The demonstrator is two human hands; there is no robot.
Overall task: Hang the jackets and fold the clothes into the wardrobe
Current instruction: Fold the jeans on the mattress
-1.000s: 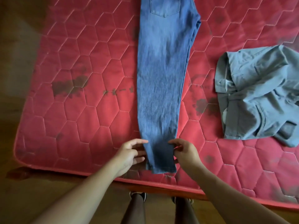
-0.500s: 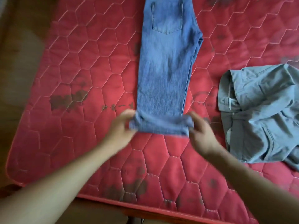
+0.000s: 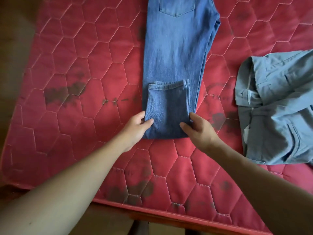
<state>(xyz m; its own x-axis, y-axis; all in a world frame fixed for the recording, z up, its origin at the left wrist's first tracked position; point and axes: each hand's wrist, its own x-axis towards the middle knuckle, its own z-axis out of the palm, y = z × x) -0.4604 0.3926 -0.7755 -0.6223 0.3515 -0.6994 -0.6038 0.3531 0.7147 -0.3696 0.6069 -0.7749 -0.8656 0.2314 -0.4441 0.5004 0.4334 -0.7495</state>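
The jeans (image 3: 176, 48) lie flat along the middle of the mattress (image 3: 84, 65). They are blue denim, faded pale down the leg, with one stitched pocket (image 3: 177, 5) showing at the far end. The leg ends are folded up over the legs, and the hem (image 3: 167, 85) forms a seamed band across. The left hand (image 3: 137, 128) pinches the fold's left edge, thumb on top and fingers curled round it. The right hand (image 3: 199, 131) pinches the right edge likewise. The mattress is red, quilted in hexagons and blotched with dark stains. To the right, apart from the jeans, lies one crumpled pale grey garment (image 3: 279, 107). That makes two garments and two hands.
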